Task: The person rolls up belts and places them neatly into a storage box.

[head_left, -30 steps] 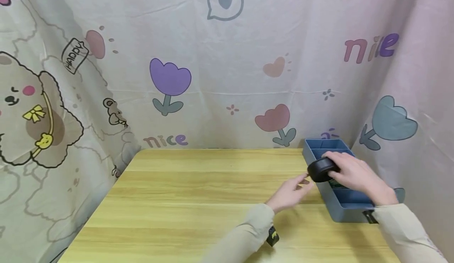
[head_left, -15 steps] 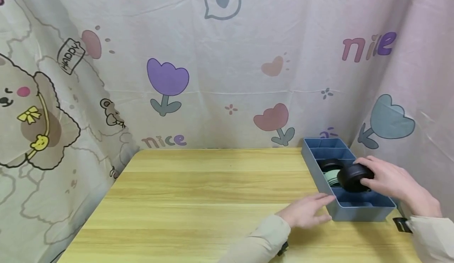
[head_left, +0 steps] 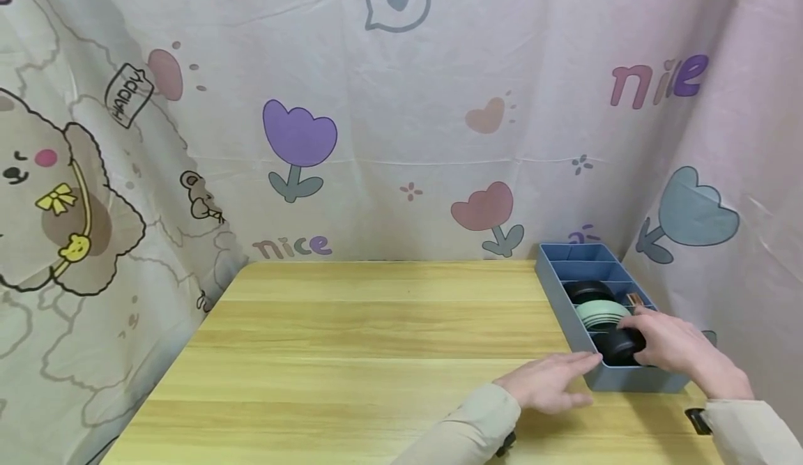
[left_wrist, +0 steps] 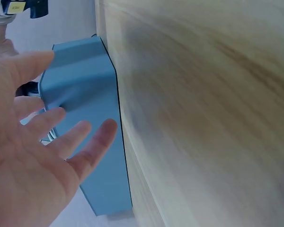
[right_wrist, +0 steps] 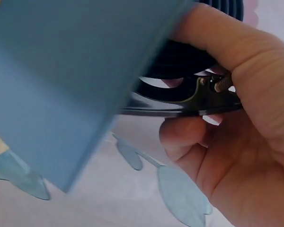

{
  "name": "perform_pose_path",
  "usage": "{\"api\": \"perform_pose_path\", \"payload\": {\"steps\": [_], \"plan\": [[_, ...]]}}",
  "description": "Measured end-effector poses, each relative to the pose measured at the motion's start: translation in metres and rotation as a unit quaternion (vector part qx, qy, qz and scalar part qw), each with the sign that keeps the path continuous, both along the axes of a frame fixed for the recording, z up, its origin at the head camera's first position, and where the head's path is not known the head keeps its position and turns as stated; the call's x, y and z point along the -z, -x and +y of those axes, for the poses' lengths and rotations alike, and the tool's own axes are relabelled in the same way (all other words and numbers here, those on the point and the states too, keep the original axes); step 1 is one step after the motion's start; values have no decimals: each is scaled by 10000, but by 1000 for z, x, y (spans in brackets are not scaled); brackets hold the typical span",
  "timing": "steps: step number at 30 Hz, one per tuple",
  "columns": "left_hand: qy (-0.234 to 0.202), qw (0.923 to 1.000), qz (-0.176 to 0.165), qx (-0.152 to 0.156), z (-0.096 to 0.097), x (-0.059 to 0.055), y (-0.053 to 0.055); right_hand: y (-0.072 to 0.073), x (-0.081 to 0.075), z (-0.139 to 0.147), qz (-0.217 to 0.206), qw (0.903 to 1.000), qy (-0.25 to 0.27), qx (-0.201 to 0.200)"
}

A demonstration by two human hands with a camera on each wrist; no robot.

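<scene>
At the right of the table stands a blue divided box (head_left: 640, 380). In its front compartment sits a black round object (head_left: 621, 346), which my right hand (head_left: 680, 345) grips from the right. The right wrist view shows the ribbed dark side (right_wrist: 184, 59) of this object and a metal bracket (right_wrist: 180, 108) with a threaded bolt beneath, between thumb and fingers. My left hand (head_left: 552, 383) is held with fingers extended, fingertips right at the box's front left corner. In the left wrist view the palm (left_wrist: 23, 175) faces the camera beside the blue wall.
Behind the front compartment lie pale green round pieces (head_left: 602, 309), then another black round item (head_left: 590, 291). A small brownish item (head_left: 636, 299) shows at the box's right side. The wooden table (head_left: 351, 353) meets a patterned curtain (head_left: 401, 102) at the back and sides.
My right hand has carried the black round object from above the box's left edge down into the front compartment. The left hand has moved right, to the box's front left corner.
</scene>
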State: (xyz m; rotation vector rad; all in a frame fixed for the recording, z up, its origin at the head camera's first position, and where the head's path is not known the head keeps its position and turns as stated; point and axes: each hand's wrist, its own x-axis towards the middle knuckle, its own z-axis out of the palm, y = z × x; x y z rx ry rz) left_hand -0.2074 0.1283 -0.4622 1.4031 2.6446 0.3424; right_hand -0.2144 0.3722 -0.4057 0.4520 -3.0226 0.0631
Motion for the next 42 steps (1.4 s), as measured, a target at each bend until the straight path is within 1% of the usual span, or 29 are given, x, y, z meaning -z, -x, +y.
{"api": "perform_pose_path", "payload": {"steps": [3, 6, 9, 14, 19, 22, 26, 29, 33, 37, 39, 42], "plan": [[26, 10000, 25, 74, 1, 0, 0, 0, 4, 1, -89, 9999, 12, -50], [8, 9999, 37, 113, 1, 0, 0, 1, 7, 1, -64, 9999, -37, -130], [-9, 9999, 26, 145, 1, -1, 0, 1, 7, 0, -162, 9996, -55, -230], [-22, 9998, -99, 173, 0, -1, 0, 2, 4, 1, -366, 9991, -39, -217], [74, 9997, -174, 166, -5, 0, 2, 2, 2, 5, -445, 9981, 312, -299], [147, 9995, -247, 136, -13, 1, 3, 0, 0, 8, -378, 9966, 579, -442], [67, 9987, -507, -17, -31, 1, 7, -3, -6, 9, -13, 9955, 786, -532], [-86, 9975, -667, -212, -49, -1, 12, -2, -14, 5, 307, 9946, 890, -438], [-365, 9955, -808, -343, -76, -1, 20, -1, -21, -8, 611, 9931, 933, -376], [-573, 9929, -915, -495, -99, -1, 26, 2, -20, -25, 670, 9912, 990, -577], [-634, 9914, -976, -591, -109, -3, 29, 5, -18, -36, 573, 9907, 1041, -669], [-728, 9895, -1017, -729, -125, -7, 35, 8, -12, -54, 501, 9912, 1052, -633]]}}
